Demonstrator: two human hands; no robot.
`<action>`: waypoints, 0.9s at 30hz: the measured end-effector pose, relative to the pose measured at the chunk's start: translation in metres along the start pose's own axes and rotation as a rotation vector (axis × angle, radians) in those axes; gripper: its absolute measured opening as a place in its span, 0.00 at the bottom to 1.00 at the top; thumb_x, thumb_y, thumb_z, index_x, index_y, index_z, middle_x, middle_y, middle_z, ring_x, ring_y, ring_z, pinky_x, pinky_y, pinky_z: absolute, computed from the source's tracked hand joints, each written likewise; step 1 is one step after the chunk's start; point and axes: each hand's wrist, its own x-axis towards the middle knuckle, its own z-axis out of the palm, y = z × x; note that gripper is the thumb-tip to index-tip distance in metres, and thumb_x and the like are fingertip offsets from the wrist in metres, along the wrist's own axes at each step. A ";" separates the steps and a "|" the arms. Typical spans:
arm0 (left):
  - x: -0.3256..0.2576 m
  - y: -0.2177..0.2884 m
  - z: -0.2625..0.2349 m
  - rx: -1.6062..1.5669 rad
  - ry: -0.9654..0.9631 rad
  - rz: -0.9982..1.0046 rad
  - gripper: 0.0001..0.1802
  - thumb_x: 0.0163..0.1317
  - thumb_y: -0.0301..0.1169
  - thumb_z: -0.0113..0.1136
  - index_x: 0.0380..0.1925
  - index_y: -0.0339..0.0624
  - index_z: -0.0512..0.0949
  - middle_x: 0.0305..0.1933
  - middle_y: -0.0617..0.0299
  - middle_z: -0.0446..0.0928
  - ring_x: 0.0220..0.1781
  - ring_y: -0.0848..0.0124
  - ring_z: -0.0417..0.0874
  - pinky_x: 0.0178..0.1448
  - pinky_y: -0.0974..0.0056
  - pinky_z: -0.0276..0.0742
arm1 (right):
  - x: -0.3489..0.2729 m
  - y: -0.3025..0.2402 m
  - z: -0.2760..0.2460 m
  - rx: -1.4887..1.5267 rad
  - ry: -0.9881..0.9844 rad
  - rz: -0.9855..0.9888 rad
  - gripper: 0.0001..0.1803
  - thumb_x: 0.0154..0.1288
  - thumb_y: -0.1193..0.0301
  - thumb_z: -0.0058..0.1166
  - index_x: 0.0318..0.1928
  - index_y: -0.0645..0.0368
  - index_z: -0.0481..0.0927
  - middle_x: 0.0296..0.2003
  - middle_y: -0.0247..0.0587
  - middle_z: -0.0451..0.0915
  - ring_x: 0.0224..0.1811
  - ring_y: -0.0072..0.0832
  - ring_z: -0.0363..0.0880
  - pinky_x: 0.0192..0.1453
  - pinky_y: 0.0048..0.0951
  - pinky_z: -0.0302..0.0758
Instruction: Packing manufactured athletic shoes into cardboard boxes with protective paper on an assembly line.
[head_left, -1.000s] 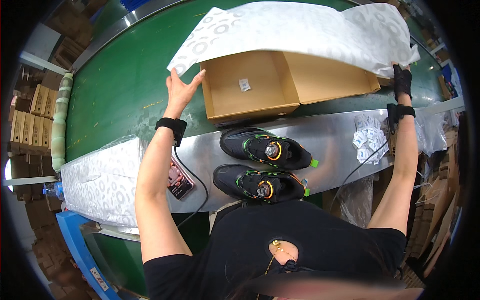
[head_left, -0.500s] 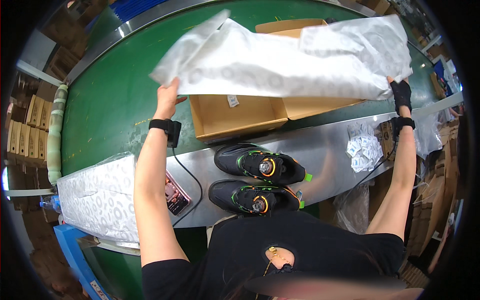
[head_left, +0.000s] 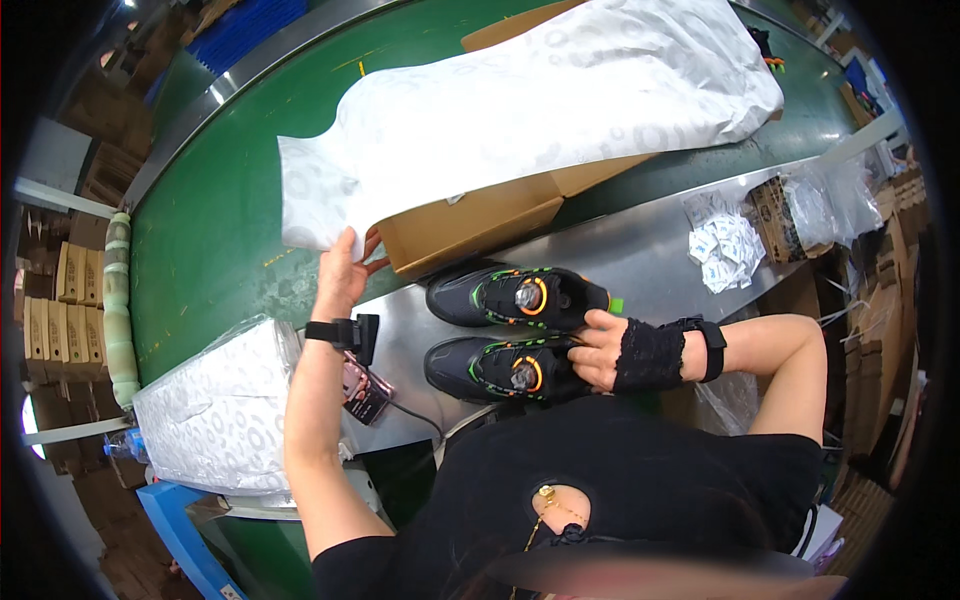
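Note:
A white sheet of patterned wrapping paper (head_left: pixel 480 115) lies draped over an open brown shoebox (head_left: pixel 470 238). My left hand (head_left: pixel 343 272) pinches the paper's near left edge, close by the box corner. On the metal ledge in front of me sit two black sneakers side by side, the far sneaker (head_left: pixel 470 298) and the near sneaker (head_left: pixel 465 372), both with green and orange trim and toes to the left. My right hand (head_left: pixel 612 352), in a black fingerless glove, is closed on the near sneaker's heel; its fingertips are partly hidden in the shoe opening.
A pile of small white sachets (head_left: pixel 728 255) lies on the ledge at right, beside a torn cardboard box (head_left: pixel 778 218) and clear plastic. A stack of patterned paper (head_left: pixel 220 410) stands at left, near a phone (head_left: pixel 365 392). The green belt (head_left: pixel 220 190) stretches behind.
The raised paper has come down over the box. My right hand has let go of the paper and moved down to the near sneaker. My left hand has lowered, still at the paper's edge.

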 end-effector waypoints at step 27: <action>-0.062 0.055 0.045 0.735 0.011 0.593 0.15 0.60 0.35 0.52 0.36 0.31 0.73 0.36 0.53 0.76 0.39 0.71 0.74 0.46 0.66 0.68 | 0.178 0.157 0.008 0.924 0.466 0.795 0.13 0.46 0.59 0.57 0.22 0.56 0.78 0.18 0.35 0.76 0.21 0.22 0.73 0.25 0.25 0.69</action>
